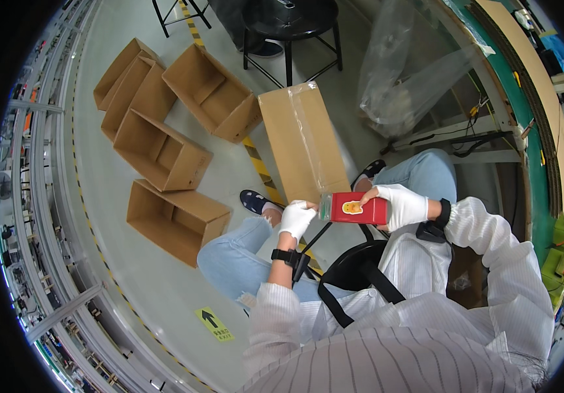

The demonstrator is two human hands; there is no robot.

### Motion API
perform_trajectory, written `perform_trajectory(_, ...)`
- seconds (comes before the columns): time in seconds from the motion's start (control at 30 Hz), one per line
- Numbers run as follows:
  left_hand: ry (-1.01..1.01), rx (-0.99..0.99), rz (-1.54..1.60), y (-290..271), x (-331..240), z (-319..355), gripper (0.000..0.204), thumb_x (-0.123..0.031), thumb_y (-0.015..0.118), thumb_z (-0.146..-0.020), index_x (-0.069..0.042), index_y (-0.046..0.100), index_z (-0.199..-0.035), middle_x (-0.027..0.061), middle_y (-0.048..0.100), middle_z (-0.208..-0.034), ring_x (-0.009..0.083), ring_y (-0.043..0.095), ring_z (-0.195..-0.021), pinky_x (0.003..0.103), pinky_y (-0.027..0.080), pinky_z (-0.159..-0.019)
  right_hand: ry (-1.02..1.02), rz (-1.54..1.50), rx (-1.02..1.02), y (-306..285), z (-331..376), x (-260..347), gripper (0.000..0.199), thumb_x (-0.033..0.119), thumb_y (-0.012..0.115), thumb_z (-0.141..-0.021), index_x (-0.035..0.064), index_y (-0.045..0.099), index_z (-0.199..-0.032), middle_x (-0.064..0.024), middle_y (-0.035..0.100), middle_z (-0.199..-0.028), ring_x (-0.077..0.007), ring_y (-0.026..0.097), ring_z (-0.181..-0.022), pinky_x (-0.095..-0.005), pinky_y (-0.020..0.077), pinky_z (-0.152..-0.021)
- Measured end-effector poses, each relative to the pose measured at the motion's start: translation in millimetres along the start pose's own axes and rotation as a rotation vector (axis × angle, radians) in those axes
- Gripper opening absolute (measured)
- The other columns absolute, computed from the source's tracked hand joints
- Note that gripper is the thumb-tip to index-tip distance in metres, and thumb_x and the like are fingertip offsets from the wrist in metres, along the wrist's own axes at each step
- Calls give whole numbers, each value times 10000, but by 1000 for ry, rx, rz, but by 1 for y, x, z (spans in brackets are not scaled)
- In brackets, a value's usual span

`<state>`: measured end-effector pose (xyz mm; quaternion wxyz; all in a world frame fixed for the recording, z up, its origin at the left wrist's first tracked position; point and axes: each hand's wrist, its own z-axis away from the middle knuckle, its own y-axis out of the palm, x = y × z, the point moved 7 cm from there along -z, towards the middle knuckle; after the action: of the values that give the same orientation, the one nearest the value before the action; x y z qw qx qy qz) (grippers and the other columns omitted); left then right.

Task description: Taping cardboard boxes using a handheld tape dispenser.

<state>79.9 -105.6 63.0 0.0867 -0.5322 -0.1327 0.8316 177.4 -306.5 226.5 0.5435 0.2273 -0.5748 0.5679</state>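
Note:
A small red box (355, 208) with a yellow picture on its side and a clear end is held level above my lap. My right hand (401, 205), in a white glove, grips its right end. My left hand (296, 219), also gloved, is closed at the box's left end, touching the clear end. Just beyond the hands a tall closed cardboard carton (301, 141) with taped top lies on the floor between my feet.
Several open empty cardboard boxes (164, 154) lie on the grey floor to the left. A black stool (288, 23) stands at the top. Clear plastic sheeting (400, 72) hangs off a workbench (524, 98) on the right. Yellow-black floor tape (259, 167) runs under the carton.

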Motion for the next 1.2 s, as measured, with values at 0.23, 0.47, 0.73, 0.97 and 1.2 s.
perform_trajectory(0.23,-237,-236,17,-38,68,-7,297,-304,712,-754,-42,736,-892,133,704,-791,270,672,-748,333,505,-693,31,-169,9,36,-56,-30,579,95,804,-624,116,526,-1132,-111,599,-1096,-254,612,-977,-346,504,-854)
perform_trajectory(0.47,-560,-320,-17,-62,125,4,707,-574,659,-753,38,644,-1107,218,663,-1067,349,593,-1083,379,472,-892,11,-94,-15,49,-76,-25,583,118,810,-639,108,517,-1143,-100,602,-1137,-235,613,-1018,-334,488,-903)
perform_trajectory(0.73,-39,183,-7,-3,115,-16,359,-312,599,-763,20,673,-879,187,666,-813,339,622,-778,393,459,-685,40,-110,14,57,-76,-15,576,106,820,-648,114,519,-1139,-89,592,-1149,-212,596,-1045,-335,479,-918)
perform_trajectory(0.97,-181,9,140,4,127,-23,258,-273,597,-735,-82,714,-863,146,683,-917,349,637,-846,390,495,-729,-33,52,177,62,-71,-20,644,192,888,-598,108,532,-1128,-108,617,-1115,-285,620,-988,-350,501,-860)
perform_trajectory(1.2,-408,9,-82,13,158,-35,373,-476,662,-759,-134,740,-885,131,692,-934,327,653,-898,393,506,-765,-71,132,164,59,-64,-33,656,266,885,-588,117,540,-1125,-103,619,-1089,-308,612,-946,-366,496,-850)
